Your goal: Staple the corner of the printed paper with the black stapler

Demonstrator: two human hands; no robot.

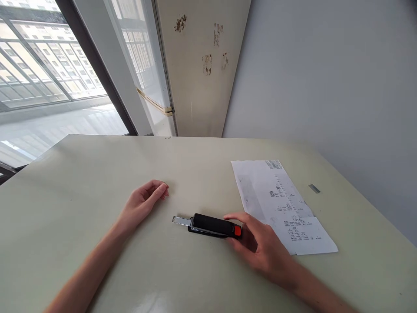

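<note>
A black stapler (211,225) with a red button at its right end lies on the table. Its metal staple tray (181,221) sticks out at the left end. My right hand (260,245) has the thumb and fingers around the stapler's red-button end. To the left of the stapler, my left hand (145,200) rests on the table, apart from it. Its fingers are loosely curled in and the thumb lies against them, with nothing visible in them.
A printed sheet of paper (260,187) lies on the pale table (107,174), partly behind my right hand. Farther right is a small grey strip of staples (314,188). Beyond the table stand a fridge (198,95), a wall (319,78) and a window (42,65).
</note>
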